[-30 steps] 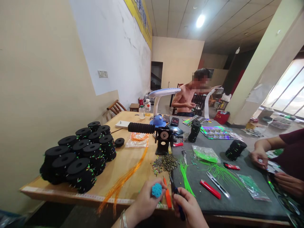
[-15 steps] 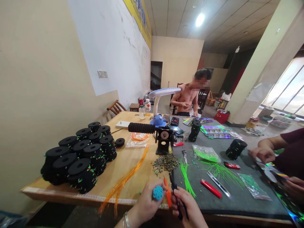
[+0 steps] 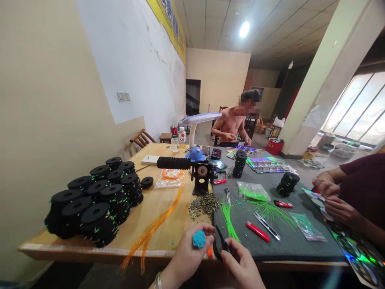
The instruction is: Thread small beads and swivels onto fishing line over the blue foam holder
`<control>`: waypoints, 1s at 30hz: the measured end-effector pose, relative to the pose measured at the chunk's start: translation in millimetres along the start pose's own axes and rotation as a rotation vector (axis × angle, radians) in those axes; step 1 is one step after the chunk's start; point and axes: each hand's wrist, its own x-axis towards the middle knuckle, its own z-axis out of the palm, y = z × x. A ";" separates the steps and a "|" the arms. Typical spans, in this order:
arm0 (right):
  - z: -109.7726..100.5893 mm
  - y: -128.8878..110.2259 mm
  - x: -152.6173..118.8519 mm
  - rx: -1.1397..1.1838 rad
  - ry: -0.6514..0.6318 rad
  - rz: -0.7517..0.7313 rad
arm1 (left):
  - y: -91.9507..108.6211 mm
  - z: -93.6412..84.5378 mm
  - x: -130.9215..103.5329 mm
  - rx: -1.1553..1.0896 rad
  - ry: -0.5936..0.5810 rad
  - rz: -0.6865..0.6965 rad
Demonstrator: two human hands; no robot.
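Note:
My left hand (image 3: 192,249) is closed round a bundle of thin blue strands (image 3: 199,239), whose ends face up at the table's front edge. Just to its right, my right hand (image 3: 239,261) is closed on dark scissors (image 3: 221,237), with the blades pointing up and to the left. An orange tool (image 3: 209,252) shows in part between the two hands. Beyond them lie a heap of small beads (image 3: 207,204) and a bunch of green strands (image 3: 229,220). Orange strands (image 3: 156,222) trail over the wood to the left of my left hand.
Black spools (image 3: 96,212) crowd the table's left side. A black winding device (image 3: 203,176) stands mid-table before a lamp (image 3: 195,152). A red cutter (image 3: 258,231) and tweezers (image 3: 267,226) lie on the grey mat (image 3: 288,253). A person's hands (image 3: 337,200) work at right; another person sits behind.
The view has shifted slightly. The scissors have turned in my right hand, and less of the orange tool shows. The hands of the person at right have come together.

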 end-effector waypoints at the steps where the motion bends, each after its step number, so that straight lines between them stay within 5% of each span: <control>1: -0.3 -1.5 -2.0 -0.045 -0.003 -0.024 | -0.4 2.5 -0.1 -0.010 0.003 -0.012; 7: -24.8 -4.5 -8.3 -0.479 0.077 -0.162 | -4.7 10.1 -2.4 -0.076 -0.001 -0.069; 13: -127.3 16.2 10.2 -0.986 0.512 -0.146 | -15.4 4.6 -10.1 -0.064 0.123 -0.096; 17: -181.6 23.2 22.4 -1.257 0.544 -0.046 | -17.1 3.5 -12.1 -0.053 0.096 -0.109; 23: -203.4 24.9 34.6 -1.285 0.487 -0.056 | -15.7 8.3 -14.0 -0.037 0.137 -0.110; 30: -204.5 19.3 34.5 -1.298 0.457 -0.139 | -15.2 9.5 -17.1 -0.035 0.184 -0.133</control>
